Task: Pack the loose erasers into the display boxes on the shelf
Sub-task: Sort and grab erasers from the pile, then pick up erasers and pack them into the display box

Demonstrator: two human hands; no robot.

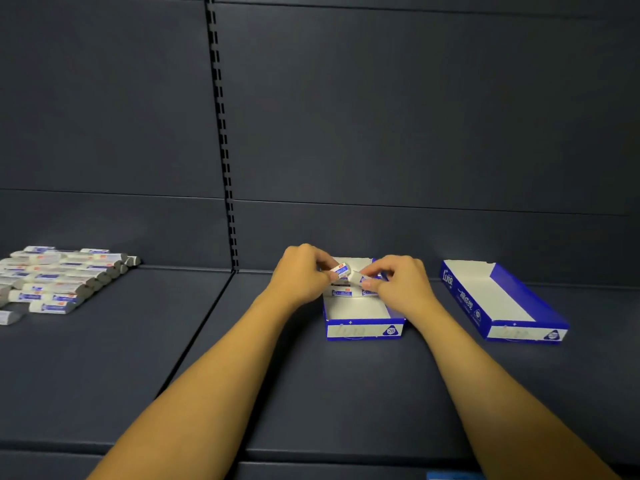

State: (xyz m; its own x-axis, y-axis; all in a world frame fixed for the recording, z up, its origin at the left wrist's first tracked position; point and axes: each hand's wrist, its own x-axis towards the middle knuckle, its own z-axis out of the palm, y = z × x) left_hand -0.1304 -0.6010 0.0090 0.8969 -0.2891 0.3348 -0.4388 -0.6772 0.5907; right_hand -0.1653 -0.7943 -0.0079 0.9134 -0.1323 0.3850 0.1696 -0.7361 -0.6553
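A blue-and-white display box [363, 329] stands on the dark shelf at the centre, with a few white erasers [341, 292] lying at its far end. Above that end, my left hand [299, 275] pinches one sleeved eraser [340, 270]. My right hand [401, 280] pinches another eraser [356, 277] right beside it; the two erasers nearly touch. A second display box [498, 301] lies to the right with nothing in it. A pile of several loose erasers [59, 278] lies at the far left of the shelf.
The shelf's dark back panel rises behind everything, with a slotted upright [223, 140] left of the centre box. A seam [194, 341] divides the shelf into two boards. The front edge of the shelf [311, 457] runs under my forearms.
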